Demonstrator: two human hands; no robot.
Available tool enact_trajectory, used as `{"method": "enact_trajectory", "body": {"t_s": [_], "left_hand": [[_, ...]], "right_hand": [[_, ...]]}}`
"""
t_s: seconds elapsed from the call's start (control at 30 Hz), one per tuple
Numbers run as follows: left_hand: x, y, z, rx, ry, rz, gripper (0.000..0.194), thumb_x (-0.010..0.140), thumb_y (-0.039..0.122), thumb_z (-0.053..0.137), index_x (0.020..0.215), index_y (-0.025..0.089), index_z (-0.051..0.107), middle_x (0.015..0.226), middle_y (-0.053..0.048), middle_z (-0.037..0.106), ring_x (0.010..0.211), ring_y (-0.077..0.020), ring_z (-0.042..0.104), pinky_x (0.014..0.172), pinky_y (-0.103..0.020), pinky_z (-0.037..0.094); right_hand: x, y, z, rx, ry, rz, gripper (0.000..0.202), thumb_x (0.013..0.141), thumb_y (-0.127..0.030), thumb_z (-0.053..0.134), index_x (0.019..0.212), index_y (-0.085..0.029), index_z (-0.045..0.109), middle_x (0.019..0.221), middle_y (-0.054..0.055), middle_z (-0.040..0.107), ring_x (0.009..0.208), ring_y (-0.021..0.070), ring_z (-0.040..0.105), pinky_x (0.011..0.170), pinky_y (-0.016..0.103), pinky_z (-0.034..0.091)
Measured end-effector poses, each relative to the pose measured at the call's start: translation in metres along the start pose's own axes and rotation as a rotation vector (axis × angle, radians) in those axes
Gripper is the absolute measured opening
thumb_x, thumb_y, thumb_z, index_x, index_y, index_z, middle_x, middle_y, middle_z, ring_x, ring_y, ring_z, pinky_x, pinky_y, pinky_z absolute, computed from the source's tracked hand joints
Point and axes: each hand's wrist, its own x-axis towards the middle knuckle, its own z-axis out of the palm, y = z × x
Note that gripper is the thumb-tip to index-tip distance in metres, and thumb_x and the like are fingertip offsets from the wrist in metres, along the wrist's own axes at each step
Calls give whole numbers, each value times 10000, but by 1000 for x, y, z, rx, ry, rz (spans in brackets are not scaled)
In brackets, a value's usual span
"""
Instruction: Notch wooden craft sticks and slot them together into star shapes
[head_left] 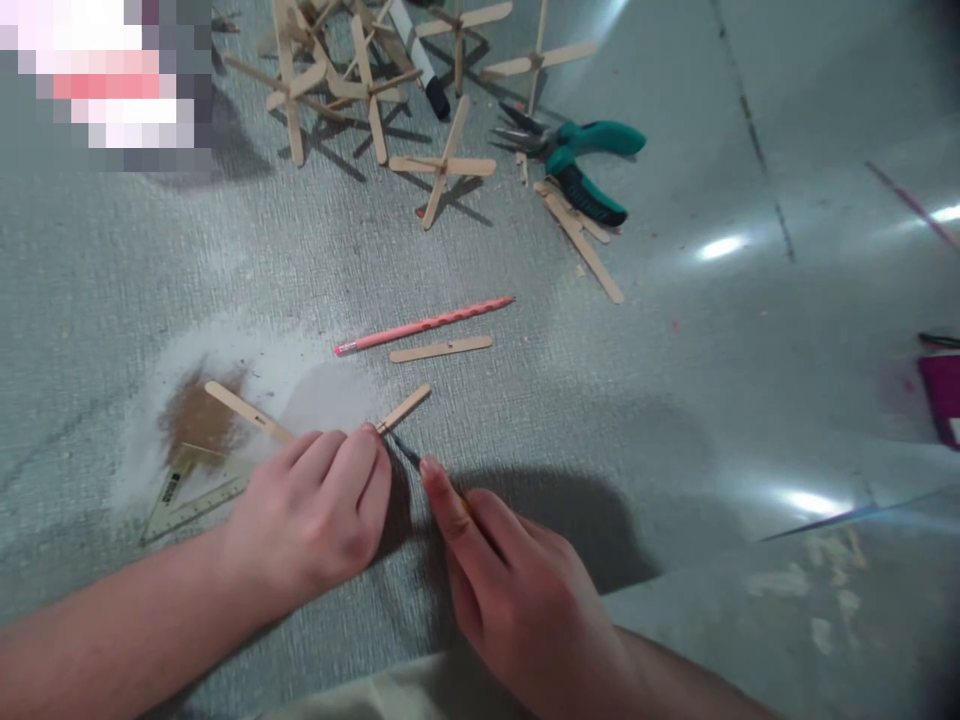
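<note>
My left hand is closed, its fingertips pinching a wooden craft stick whose end sticks out to the right. Cut marks show on that stick close to the fingertips. A thin dark blade meets it there, part of a craft knife gripped in my right hand, index finger stretched along the tool. Most of the knife's handle is hidden by the fingers. Another craft stick, with a small dark slot, runs under my left hand from the left; its near end is covered.
Beyond the hands lie a loose craft stick and a pink pencil. A set square rests by my left forearm, near brown dust. Farther off are teal-handled pliers and several crossed-stick pieces, with a marker among them.
</note>
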Motion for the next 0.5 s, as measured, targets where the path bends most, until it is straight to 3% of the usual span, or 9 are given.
{"method": "enact_trajectory", "body": {"t_s": [0.23, 0.5], "left_hand": [[-1, -4, 1, -65, -23, -33, 313, 956, 23, 473, 701, 140, 612, 621, -22, 522, 535, -195, 531, 458, -340, 425], [-10, -3, 1, 12, -39, -108, 187, 1009, 101, 525, 867, 132, 642, 670, 23, 510, 595, -129, 460, 549, -288, 380]], "right_hand": [[9, 5, -2, -12, -21, -49, 695, 982, -73, 389, 1638, -45, 161, 759, 17, 580, 550, 166, 515, 459, 304, 464], [14, 3, -6, -4, -18, -16, 549, 956, -68, 405, 1503, -47, 448, 779, 20, 588, 566, 154, 517, 471, 303, 458]]}}
